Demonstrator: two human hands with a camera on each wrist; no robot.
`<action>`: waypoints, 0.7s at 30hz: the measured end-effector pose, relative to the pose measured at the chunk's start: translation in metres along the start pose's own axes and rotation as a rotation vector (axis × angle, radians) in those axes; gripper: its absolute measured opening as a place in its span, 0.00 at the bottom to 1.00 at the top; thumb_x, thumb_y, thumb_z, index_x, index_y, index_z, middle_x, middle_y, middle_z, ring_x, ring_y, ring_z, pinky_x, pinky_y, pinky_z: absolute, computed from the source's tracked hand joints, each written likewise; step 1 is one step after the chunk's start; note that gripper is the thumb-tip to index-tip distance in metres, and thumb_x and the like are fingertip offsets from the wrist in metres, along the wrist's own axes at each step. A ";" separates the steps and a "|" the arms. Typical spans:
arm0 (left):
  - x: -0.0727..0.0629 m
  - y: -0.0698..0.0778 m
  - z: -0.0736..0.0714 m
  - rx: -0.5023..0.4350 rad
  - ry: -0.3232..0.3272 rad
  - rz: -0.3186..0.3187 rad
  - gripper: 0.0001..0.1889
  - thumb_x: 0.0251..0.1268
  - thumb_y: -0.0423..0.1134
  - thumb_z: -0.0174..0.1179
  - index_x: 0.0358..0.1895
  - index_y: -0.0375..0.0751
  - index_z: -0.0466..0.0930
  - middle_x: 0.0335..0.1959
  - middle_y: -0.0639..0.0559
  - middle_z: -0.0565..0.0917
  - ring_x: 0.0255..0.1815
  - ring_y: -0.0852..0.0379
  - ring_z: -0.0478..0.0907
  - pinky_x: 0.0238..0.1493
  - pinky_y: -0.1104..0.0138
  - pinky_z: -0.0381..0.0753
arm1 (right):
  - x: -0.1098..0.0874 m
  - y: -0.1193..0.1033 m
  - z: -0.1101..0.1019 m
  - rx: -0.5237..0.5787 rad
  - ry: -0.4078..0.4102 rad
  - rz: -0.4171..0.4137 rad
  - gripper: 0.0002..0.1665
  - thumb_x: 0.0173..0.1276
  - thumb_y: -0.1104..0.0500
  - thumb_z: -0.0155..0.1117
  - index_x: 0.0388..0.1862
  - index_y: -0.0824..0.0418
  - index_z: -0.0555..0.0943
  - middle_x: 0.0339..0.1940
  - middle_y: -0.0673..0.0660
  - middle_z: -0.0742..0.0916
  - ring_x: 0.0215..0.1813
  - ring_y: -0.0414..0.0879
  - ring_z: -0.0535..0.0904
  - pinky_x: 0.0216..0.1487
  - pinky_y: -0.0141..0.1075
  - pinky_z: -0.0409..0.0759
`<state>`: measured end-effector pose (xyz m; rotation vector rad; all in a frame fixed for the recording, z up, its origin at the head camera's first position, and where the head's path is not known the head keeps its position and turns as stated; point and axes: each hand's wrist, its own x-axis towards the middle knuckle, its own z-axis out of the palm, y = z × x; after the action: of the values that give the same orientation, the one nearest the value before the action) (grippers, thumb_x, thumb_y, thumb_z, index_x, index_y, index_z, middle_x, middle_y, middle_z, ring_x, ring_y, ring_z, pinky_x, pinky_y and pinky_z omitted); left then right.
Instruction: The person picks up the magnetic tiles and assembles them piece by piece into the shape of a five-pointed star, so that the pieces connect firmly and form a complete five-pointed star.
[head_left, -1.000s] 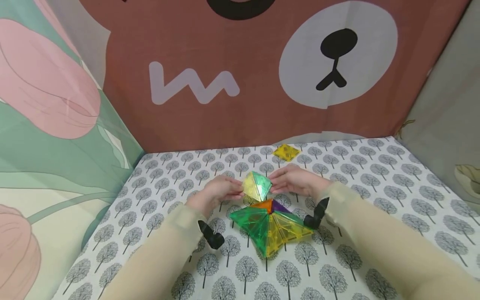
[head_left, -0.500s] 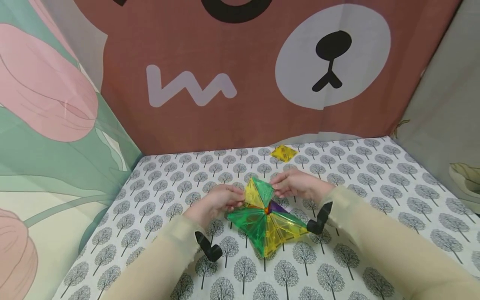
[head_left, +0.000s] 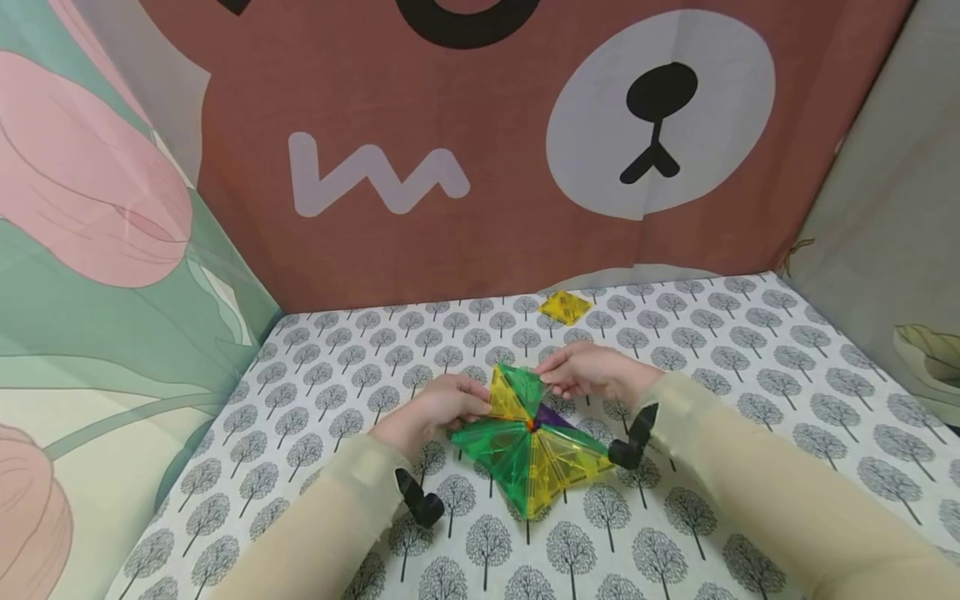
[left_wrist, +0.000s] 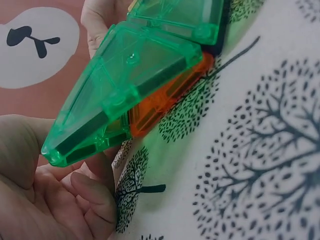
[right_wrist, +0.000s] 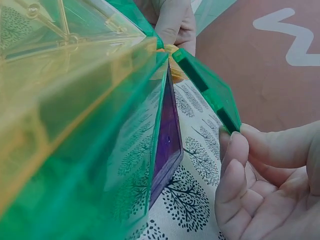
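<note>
Translucent magnetic tiles form a star-like build on the cloth, with green tiles (head_left: 495,454) at the left and yellow tiles (head_left: 558,471) at the front. A purple tile (right_wrist: 169,142) stands on its far right side, and an orange tile (left_wrist: 162,100) shows low down in the left wrist view. At the far side, a joined yellow triangle (head_left: 506,402) and green triangle (head_left: 523,387) lean against the build's centre. My left hand (head_left: 448,402) pinches the yellow triangle's outer edge. Thumb and fingers of my right hand (head_left: 596,372) pinch the green triangle's outer corner (right_wrist: 231,122).
A yellow tile piece (head_left: 565,307) lies at the back of the tree-print cloth (head_left: 360,483). Behind it rises a brown fabric wall (head_left: 420,258) with a bear print. More fabric hangs along the left and right sides.
Both hands have brought the yellow and green triangle pair down and nearer, from behind the build to its centre. The orange tile there is now mostly covered in the head view.
</note>
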<state>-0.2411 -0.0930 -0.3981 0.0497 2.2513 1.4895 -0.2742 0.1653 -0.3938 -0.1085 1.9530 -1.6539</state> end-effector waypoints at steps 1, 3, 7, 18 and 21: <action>0.000 0.000 0.000 0.005 0.001 0.002 0.09 0.59 0.30 0.67 0.43 0.37 0.85 0.29 0.50 0.82 0.27 0.58 0.75 0.24 0.71 0.73 | 0.000 0.000 0.000 -0.004 -0.002 0.002 0.15 0.70 0.68 0.60 0.54 0.71 0.80 0.33 0.58 0.85 0.29 0.42 0.79 0.31 0.29 0.79; 0.000 0.000 0.001 0.017 0.000 0.009 0.09 0.59 0.30 0.68 0.42 0.37 0.84 0.29 0.50 0.82 0.27 0.58 0.75 0.24 0.71 0.73 | 0.001 0.000 0.001 -0.013 -0.009 0.004 0.15 0.69 0.69 0.60 0.54 0.70 0.81 0.33 0.58 0.85 0.29 0.42 0.79 0.31 0.29 0.79; -0.001 0.001 0.001 0.020 -0.011 0.019 0.06 0.61 0.31 0.67 0.40 0.38 0.84 0.28 0.50 0.82 0.26 0.58 0.75 0.23 0.70 0.70 | 0.001 -0.001 0.002 -0.032 -0.019 0.010 0.14 0.69 0.69 0.61 0.53 0.70 0.81 0.32 0.57 0.85 0.29 0.42 0.79 0.31 0.29 0.78; -0.001 0.002 0.002 0.032 -0.007 0.017 0.05 0.60 0.31 0.68 0.38 0.37 0.83 0.28 0.51 0.81 0.27 0.57 0.75 0.24 0.69 0.70 | -0.001 -0.003 0.010 -0.104 0.007 0.012 0.12 0.65 0.68 0.65 0.48 0.66 0.85 0.33 0.59 0.86 0.29 0.44 0.80 0.29 0.30 0.77; -0.002 0.002 0.002 0.040 -0.001 0.022 0.05 0.59 0.31 0.68 0.37 0.37 0.83 0.28 0.51 0.81 0.27 0.57 0.75 0.24 0.69 0.70 | -0.002 -0.003 0.010 -0.118 -0.006 0.009 0.11 0.66 0.68 0.65 0.47 0.66 0.85 0.33 0.59 0.86 0.28 0.44 0.79 0.27 0.29 0.77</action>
<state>-0.2391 -0.0907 -0.3966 0.0875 2.2871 1.4559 -0.2690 0.1559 -0.3908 -0.1496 2.0435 -1.5304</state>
